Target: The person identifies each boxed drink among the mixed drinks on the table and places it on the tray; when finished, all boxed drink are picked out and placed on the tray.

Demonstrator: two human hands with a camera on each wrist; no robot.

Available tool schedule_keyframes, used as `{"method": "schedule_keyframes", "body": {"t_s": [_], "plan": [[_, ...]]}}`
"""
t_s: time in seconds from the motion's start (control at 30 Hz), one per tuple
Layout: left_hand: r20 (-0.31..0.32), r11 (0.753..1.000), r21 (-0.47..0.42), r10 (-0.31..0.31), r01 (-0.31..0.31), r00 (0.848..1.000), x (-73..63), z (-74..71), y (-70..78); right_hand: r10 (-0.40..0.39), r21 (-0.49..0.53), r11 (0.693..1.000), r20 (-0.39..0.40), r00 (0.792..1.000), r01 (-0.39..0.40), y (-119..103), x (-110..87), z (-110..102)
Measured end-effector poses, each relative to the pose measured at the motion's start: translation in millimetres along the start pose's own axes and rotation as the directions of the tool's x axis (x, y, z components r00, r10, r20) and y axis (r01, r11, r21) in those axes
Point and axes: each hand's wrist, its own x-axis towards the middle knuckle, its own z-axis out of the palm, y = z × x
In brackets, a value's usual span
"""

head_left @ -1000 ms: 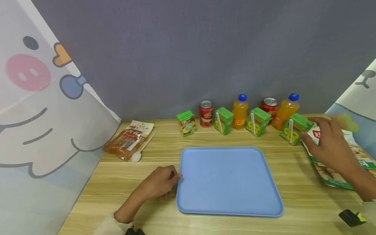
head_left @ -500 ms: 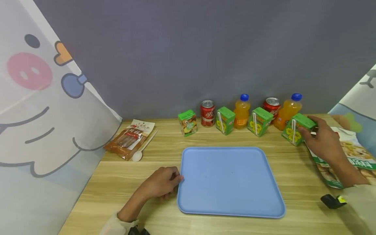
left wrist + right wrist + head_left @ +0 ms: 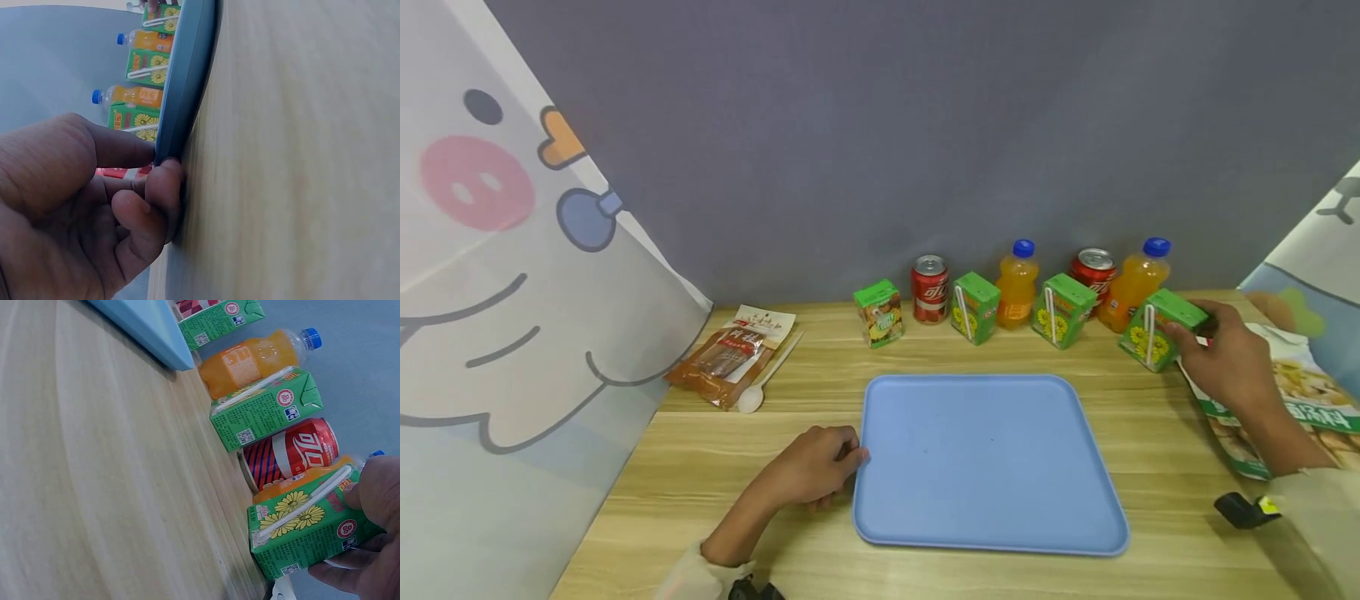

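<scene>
My right hand (image 3: 1231, 358) grips the rightmost green juice box (image 3: 1161, 329), which stands upright with a white straw on its front. In the right wrist view the thumb lies on the face of that juice box (image 3: 306, 519) and the fingers are on its other side. At the left edge of the blue tray (image 3: 992, 467), my left hand (image 3: 816, 467) pinches the rim between thumb and curled fingers, as the left wrist view shows at the tray's side (image 3: 187, 81).
Two more green juice boxes (image 3: 976, 308), orange drink bottles (image 3: 1018, 287), red cola cans (image 3: 930, 292) and a small patterned carton (image 3: 878, 315) line the back. A brown snack packet (image 3: 726, 354) and white spoon (image 3: 750, 398) lie left; a white-green food bag (image 3: 1311, 375) lies right.
My right hand has moved left onto the rightmost juice box and taken hold of it. The left hand stays at the tray's rim.
</scene>
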Motion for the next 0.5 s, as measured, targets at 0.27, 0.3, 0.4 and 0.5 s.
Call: {"method": "schedule_keyframes", "body": {"t_s": [0.27, 0.3, 0.4, 0.5], "plan": [[-0.008, 1.000, 0.004, 0.009, -0.009, 1.000, 1.1, 0.7, -1.6, -0.003, -0.015, 1.000, -0.010, 1.000, 0.003, -4.6, -2.5, -2.7], [-0.011, 1.000, -0.005, 0.010, -0.010, 1.000, 1.3, 0.7, -1.5, -0.009, -0.020, 1.000, -0.020, 1.000, 0.008, -5.7, -2.6, -2.9], [-0.009, 0.999, -0.049, 0.002, -0.003, 1.000, 1.7, 0.8, -1.2, -0.019, -0.032, 0.999, -0.042, 0.999, 0.018, -9.9, -4.4, -4.7], [-0.003, 0.996, -0.089, -0.017, 0.017, 1.000, 2.6, 0.9, -0.8, -0.024, -0.041, 0.999, -0.053, 0.998, 0.021, -15.1, -6.7, -7.8]]}}
